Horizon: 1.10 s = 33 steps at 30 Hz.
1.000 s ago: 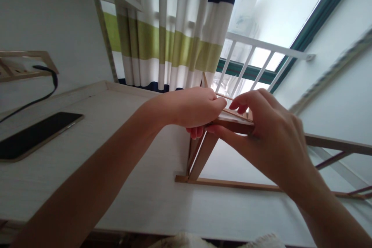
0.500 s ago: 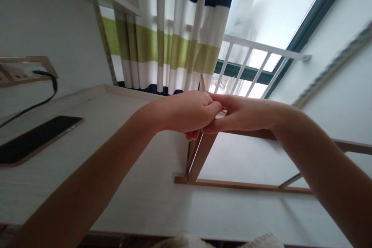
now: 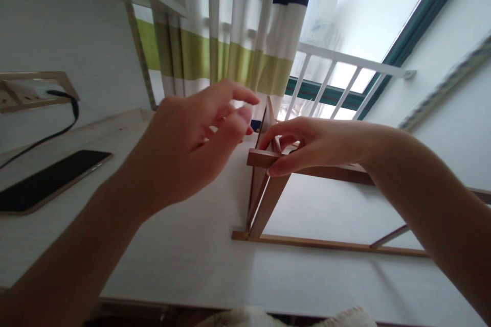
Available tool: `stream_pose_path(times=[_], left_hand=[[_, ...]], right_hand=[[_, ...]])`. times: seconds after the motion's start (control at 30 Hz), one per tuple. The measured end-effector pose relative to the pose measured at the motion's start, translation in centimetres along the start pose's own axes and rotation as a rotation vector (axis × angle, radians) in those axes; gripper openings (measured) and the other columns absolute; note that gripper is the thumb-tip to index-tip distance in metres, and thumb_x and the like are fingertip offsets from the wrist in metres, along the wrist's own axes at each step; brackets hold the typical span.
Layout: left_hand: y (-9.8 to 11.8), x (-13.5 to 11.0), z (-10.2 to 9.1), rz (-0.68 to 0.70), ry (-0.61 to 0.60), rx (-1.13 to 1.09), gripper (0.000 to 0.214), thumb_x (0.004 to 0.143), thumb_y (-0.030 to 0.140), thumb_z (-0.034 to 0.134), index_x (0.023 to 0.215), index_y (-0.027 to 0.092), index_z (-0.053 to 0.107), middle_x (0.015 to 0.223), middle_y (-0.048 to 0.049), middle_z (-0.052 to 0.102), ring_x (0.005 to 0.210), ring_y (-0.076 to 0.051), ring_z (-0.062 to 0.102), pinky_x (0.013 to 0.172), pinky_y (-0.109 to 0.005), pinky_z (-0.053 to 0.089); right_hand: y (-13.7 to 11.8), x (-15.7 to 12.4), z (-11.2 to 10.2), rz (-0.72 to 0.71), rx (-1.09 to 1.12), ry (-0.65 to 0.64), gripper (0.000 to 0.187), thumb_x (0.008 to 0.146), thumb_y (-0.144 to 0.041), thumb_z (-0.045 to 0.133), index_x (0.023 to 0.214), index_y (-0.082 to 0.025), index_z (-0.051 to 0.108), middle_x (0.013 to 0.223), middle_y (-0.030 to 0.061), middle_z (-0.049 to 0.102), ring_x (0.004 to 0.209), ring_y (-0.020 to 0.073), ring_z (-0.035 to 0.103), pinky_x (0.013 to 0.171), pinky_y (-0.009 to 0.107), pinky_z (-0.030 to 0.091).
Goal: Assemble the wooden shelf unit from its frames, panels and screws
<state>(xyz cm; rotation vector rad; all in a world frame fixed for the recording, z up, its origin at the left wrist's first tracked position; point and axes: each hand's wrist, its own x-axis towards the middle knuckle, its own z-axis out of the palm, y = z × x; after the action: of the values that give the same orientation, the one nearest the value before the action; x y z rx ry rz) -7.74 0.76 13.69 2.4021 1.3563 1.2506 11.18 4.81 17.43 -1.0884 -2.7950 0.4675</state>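
Observation:
A brown wooden frame (image 3: 273,209), built of slim bars, stands on the white tabletop. My right hand (image 3: 310,143) is closed on the frame's upper corner, its thumb on the near side and its fingertips over the end of a short top bar (image 3: 261,158). Left of that corner, my left hand (image 3: 203,138) hangs in the air, apart from the wood. Its fingers are loosely curled, with a gap between thumb and forefinger, and I see nothing held in them.
On the left of the white tabletop (image 3: 184,255) lies a dark-screened phone (image 3: 49,179). A black cable (image 3: 74,112) runs from a wall socket (image 3: 34,92). Behind are a striped curtain (image 3: 233,25) and a white railing (image 3: 356,60) by the window.
My left hand has come off the frame's corner and moved left and up, its fingers loosening. The short top bar now shows. My right hand stays on the corner.

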Motion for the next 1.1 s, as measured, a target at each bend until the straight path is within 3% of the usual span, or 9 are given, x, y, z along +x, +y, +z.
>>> stream_pose_path(times=[0.07,0.13,0.23,0.33,0.47,0.67,0.9,1.1], left_hand=[[-1.4,-2.2,1.2,-0.101,0.1,-0.009,0.023,0.084,0.037,0.034,0.1,0.024,0.045,0.081,-0.0009,0.063,0.07,-0.012,0.058,0.063,-0.023,0.045],[-3.1,-4.5,3.1,-0.173,0.057,0.038,0.02,0.083,0.037,0.034,0.092,0.022,0.043,0.08,-0.0018,0.062,0.069,-0.014,0.058,0.061,-0.024,0.045],[-5.2,-7.2,6.1,-0.242,-0.235,0.147,0.024,0.084,0.041,0.034,0.083,0.02,0.045,0.078,-0.0018,0.06,0.063,-0.014,0.056,0.057,-0.026,0.044],[-6.1,-8.7,8.6,-0.146,-0.5,0.183,0.028,0.082,0.044,0.039,0.079,0.02,0.053,0.085,-0.0041,0.06,0.081,-0.019,0.056,0.07,-0.031,0.044],[-6.3,-9.3,10.8,-0.033,-0.646,0.229,0.029,0.075,0.044,0.054,0.088,0.019,0.056,0.098,-0.0077,0.058,0.09,-0.024,0.052,0.078,-0.038,0.041],[-6.1,-8.6,11.6,-0.018,-0.703,0.267,0.019,0.082,0.034,0.047,0.081,0.017,0.056,0.089,-0.0073,0.06,0.083,-0.024,0.053,0.075,-0.038,0.042],[-5.7,-8.6,11.4,-0.019,-0.713,0.208,0.009,0.08,0.021,0.05,0.077,0.016,0.056,0.086,-0.006,0.059,0.085,-0.021,0.053,0.074,-0.032,0.042],[-6.5,-8.8,12.0,0.027,-0.734,0.218,0.01,0.082,0.02,0.048,0.08,0.016,0.057,0.088,-0.0047,0.058,0.086,-0.02,0.051,0.076,-0.031,0.04]], right_hand=[[-0.1,0.2,-0.2,-0.005,-0.008,-0.024,0.015,0.074,-0.033,0.063,0.087,-0.025,0.063,0.079,-0.0018,0.062,0.068,0.0134,0.058,0.055,0.025,0.047],[0.0,0.4,-0.3,-0.037,-0.014,-0.038,0.012,0.075,-0.034,0.062,0.084,-0.026,0.064,0.078,-0.0019,0.061,0.066,0.013,0.057,0.054,0.025,0.046],[0.3,0.7,-0.4,-0.076,-0.033,-0.067,0.012,0.075,-0.036,0.062,0.082,-0.027,0.064,0.076,-0.0026,0.061,0.064,0.0123,0.056,0.053,0.025,0.045],[0.6,0.9,-0.6,-0.105,-0.046,-0.09,0.013,0.074,-0.038,0.062,0.081,-0.027,0.064,0.074,-0.0036,0.06,0.064,0.0118,0.055,0.055,0.026,0.045],[1.0,1.1,-0.6,-0.113,-0.08,-0.075,0.017,0.072,-0.042,0.063,0.079,-0.027,0.065,0.073,-0.0042,0.06,0.064,0.0119,0.054,0.053,0.025,0.043],[0.9,0.8,-0.4,-0.097,-0.051,-0.039,0.017,0.073,-0.042,0.062,0.079,-0.027,0.064,0.075,-0.0035,0.059,0.065,0.0119,0.053,0.053,0.025,0.042],[-0.4,0.4,0.1,0.063,0.058,-0.007,0.008,0.072,-0.031,0.062,0.073,-0.023,0.065,0.066,-0.0024,0.056,0.058,0.0113,0.05,0.049,0.025,0.035],[-0.5,-0.1,0.1,0.057,0.051,-0.052,0.022,0.074,-0.039,0.058,0.082,-0.019,0.063,0.071,-0.0004,0.055,0.062,0.0117,0.049,0.054,0.025,0.034]])
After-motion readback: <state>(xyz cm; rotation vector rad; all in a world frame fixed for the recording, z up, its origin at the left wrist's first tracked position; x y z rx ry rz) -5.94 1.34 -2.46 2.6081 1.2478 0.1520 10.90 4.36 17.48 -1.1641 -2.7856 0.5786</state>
